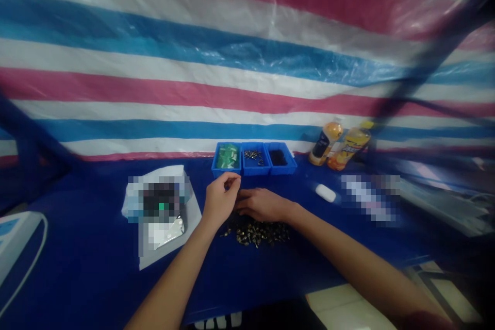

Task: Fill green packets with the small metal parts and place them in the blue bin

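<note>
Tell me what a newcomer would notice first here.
First, the shiny red, white and blue striped plastic sheet, which fills the upper part of the view. Then three open blue plastic bins in a row at the back of the dark blue table. Nearer, the bare left hand and right hand meet by a loose pile of small brassy pieces.

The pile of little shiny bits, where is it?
In the head view, the pile of little shiny bits lies on the blue table, just right of the middle, on the near side of the right hand.
</note>
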### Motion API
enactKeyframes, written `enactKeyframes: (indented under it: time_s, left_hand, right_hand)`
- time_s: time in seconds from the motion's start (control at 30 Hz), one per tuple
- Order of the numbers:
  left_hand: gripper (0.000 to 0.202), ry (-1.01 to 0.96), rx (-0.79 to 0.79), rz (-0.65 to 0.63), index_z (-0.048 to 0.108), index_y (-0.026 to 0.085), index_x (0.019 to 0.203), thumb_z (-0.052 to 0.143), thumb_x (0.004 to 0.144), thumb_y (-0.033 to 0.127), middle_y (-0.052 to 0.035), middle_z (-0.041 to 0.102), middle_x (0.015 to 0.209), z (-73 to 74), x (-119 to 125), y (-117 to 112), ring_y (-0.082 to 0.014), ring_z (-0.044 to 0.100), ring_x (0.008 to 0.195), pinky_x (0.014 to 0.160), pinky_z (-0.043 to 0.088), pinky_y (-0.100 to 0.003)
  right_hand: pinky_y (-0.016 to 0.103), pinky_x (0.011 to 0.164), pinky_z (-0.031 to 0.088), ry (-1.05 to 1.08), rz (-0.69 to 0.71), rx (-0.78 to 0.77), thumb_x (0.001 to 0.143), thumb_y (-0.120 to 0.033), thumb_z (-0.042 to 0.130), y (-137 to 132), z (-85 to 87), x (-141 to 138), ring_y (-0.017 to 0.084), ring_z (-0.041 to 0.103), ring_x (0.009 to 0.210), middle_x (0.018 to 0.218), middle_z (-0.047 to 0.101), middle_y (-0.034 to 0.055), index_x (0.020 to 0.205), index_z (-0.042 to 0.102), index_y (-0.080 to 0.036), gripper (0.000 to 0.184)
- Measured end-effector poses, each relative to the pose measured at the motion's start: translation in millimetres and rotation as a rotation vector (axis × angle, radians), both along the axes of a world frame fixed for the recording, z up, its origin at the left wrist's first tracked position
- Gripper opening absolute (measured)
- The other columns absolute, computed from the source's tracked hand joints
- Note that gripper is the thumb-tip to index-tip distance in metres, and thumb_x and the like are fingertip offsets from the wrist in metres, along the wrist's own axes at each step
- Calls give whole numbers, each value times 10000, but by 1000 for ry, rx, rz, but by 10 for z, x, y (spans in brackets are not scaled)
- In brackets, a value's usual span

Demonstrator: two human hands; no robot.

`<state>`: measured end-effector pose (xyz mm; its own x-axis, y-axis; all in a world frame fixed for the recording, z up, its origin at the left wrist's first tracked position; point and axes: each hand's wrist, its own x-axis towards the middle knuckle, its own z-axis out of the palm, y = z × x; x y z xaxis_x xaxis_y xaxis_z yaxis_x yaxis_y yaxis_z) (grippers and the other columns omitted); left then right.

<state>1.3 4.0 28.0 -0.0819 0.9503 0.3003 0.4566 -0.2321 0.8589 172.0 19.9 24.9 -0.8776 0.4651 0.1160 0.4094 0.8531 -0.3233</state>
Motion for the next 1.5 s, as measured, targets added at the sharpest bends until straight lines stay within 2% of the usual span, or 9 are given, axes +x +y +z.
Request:
enactKeyframes:
  time_s: [0.27, 0.5, 0.67, 0.77, 0.87, 1.1, 1.23, 1.33, 1.5]
  left_hand:
    - [201, 87, 5, -45, 686, 213, 893, 532, 868, 339, -7, 724, 870, -32, 3, 6, -185, 656, 809, 752, 477, -284]
    - [203, 468, 25, -225, 683, 261, 1017, 542, 871, 259, -30, 724, 980, -181, -17, 19, -225, 656, 903, 812, 456, -325]
    - [236, 687, 14, -293, 685, 276, 1073, 577, 874, 344, -59, 701, 1000, -206, -48, 19, -254, 630, 936, 766, 423, -325]
    - [351, 724, 2, -293, 661, 267, 1159, 613, 852, 429, -78, 679, 1050, -204, -41, 15, -267, 609, 975, 781, 408, -329]
    - [390, 761, -2, -300, 639, 283, 1199, 597, 863, 476, -66, 660, 1110, -203, -17, -6, -267, 587, 1014, 810, 397, -344]
    - [248, 804, 48, -364, 680, 288, 1114, 529, 931, 357, -40, 656, 1081, -188, 27, -57, -226, 577, 979, 800, 381, -334]
    - [207, 791, 52, -366, 701, 268, 1028, 520, 934, 303, -37, 658, 1041, -170, 33, -62, -215, 584, 951, 780, 379, -326]
    - [200, 768, 53, -370, 690, 262, 1041, 526, 931, 297, -33, 658, 1039, -160, 41, -73, -216, 586, 950, 773, 376, -324]
    - [221, 776, 88, -372, 692, 287, 1064, 513, 943, 333, -22, 665, 1042, -167, 43, -74, -213, 580, 938, 767, 362, -330]
  right_hand:
    - [285, 797, 464, 22, -153, -75, 887, -168, 579, 162, -66, 206, 178, 626, 870, 1007, 641, 82, 1113, 667, -180, 243]
    - [286, 860, 452, 91, -278, -97, 916, -186, 548, 86, -134, 244, 186, 619, 950, 1011, 637, 84, 1084, 655, -164, 200]
    - [285, 869, 461, 131, -280, -83, 934, -175, 512, 59, -187, 270, 176, 609, 941, 1000, 621, 75, 1150, 636, -180, 249]
    - [297, 889, 471, 192, -300, -57, 939, -152, 485, 79, -215, 352, 178, 602, 953, 1036, 607, 83, 1213, 611, -187, 304]
    - [307, 905, 475, 267, -350, -24, 946, -139, 464, 115, -229, 453, 176, 607, 946, 1039, 607, 97, 1151, 651, -169, 279]
    - [270, 817, 482, 455, -443, -41, 902, -154, 579, 172, -221, 538, 156, 640, 858, 924, 693, 43, 941, 714, -193, 146]
    - [256, 778, 470, 423, -487, -34, 873, -184, 638, 172, -260, 496, 150, 645, 814, 886, 710, 30, 884, 719, -187, 82]
    - [269, 773, 462, 359, -522, -6, 861, -196, 655, 172, -298, 476, 165, 645, 811, 860, 712, 36, 860, 720, -183, 67]
    - [273, 794, 464, 300, -507, -26, 865, -170, 632, 170, -301, 498, 178, 657, 850, 912, 724, 45, 938, 725, -187, 119]
